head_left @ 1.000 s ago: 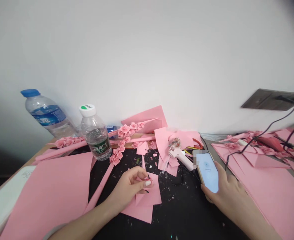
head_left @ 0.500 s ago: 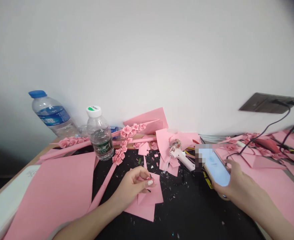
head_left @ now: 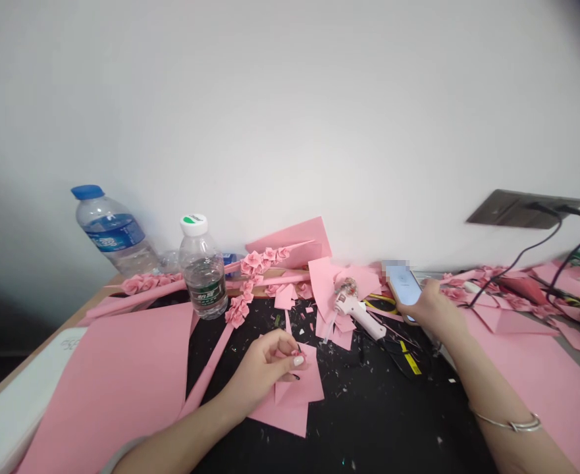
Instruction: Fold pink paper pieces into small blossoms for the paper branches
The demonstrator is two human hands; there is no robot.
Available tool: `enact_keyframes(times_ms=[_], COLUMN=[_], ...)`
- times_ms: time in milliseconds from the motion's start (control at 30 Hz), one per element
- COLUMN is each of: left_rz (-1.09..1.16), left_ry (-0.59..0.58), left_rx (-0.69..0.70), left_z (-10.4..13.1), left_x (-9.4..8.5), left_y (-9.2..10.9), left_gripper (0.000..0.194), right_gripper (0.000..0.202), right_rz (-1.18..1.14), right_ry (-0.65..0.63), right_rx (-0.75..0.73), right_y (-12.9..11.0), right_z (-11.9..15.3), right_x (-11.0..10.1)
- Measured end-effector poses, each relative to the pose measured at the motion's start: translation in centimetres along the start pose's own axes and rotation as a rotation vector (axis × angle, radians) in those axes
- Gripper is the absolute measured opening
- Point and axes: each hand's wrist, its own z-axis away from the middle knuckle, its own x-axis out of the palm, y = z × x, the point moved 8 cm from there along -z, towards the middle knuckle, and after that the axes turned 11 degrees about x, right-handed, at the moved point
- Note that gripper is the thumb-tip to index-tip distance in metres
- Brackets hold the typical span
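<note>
My left hand (head_left: 264, 365) pinches a small pink paper flower (head_left: 298, 357), mostly covered by the fingers. Beneath it lie overlapping pink paper squares (head_left: 290, 418) on the black tabletop. My right hand (head_left: 432, 308) grips a phone (head_left: 403, 286) with its screen lit, tilted up near the wall. Between the two hands rests a pale pink hot glue gun (head_left: 361, 316) on loose pink paper. Yellow-handled scissors or pliers (head_left: 381, 303) lie partly hidden beside the phone. Left of my left hand, a pink paper stem with flowers (head_left: 239, 309) slants across the table.
A green-labelled water bottle (head_left: 203, 270) and a larger blue-capped bottle (head_left: 114, 230) stand at the back left. A big pink sheet (head_left: 116, 375) covers the left side. Cords hang from the wall socket (head_left: 521, 207). More pink paper (head_left: 531, 368) lies at right.
My right hand has carried the phone back and away, closer to the wall. A yellow-tagged black item now shows where it was. My left hand keeps its pinch, barely moved.
</note>
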Motion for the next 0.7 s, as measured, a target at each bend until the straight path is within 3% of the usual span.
enact_keyframes(times_ms=[233,333,467,567,700], left_rz=[0.025,0.031,0.025,0.014,0.031], left_ry=[0.003,0.024,0.094,0.155,0.236], left_rx=[-0.006,-0.005,0.052,0.095,0.117], left_z=[-0.1,-0.1,-0.2,-0.2,-0.2], left_x=[-0.1,-0.3,-0.9,-1.5,-2.3], left_y=[-0.2,-0.1,0.7,1.3,1.7], left_gripper=[0.019,0.02,0.022,0.021,0.022], right_gripper=[0.078,0.075,0.051,0.032,0.025], right_rz=[-0.041,-0.02,-0.308,-0.657,-0.792], right_ry=[-0.019,0.061,0.275,0.118,-0.029], right_rx=[0.002,-0.044,-0.18,-0.371,-0.606], right_y=[0.4,-0.3,-3.5,-7.9,-13.0], right_z=[-1.5,-0.6,4.4,9.8,16.2], right_x=[1.4,0.3,-4.5,-6.2,-6.1])
